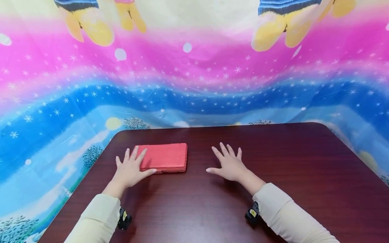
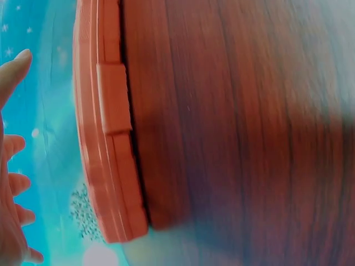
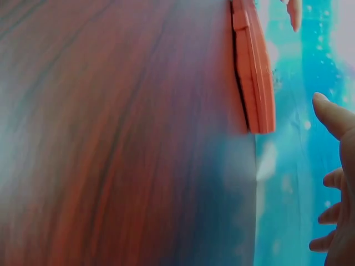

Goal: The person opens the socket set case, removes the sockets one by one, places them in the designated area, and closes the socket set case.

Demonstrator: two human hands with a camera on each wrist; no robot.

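A flat red plastic case (image 1: 165, 157) lies closed on the dark wooden table (image 1: 273, 162), left of centre. My left hand (image 1: 130, 168) rests flat with spread fingers on the case's left end, the thumb along its front edge. In the left wrist view the case (image 2: 108, 127) shows its side with a small latch (image 2: 113, 98), and my left hand's fingers (image 2: 12, 166) show at the left border. My right hand (image 1: 228, 164) lies open and flat on the bare table to the right of the case, apart from it. The right wrist view shows the case (image 3: 256, 72) edge-on and my right hand's fingers (image 3: 335, 166).
A bright cloth (image 1: 194, 84) with pink and blue bands and snowflakes hangs behind and around the table. The table's back edge runs just beyond the case, and its rounded corners fall off left and right. Cream sleeves (image 1: 282, 212) cover both forearms.
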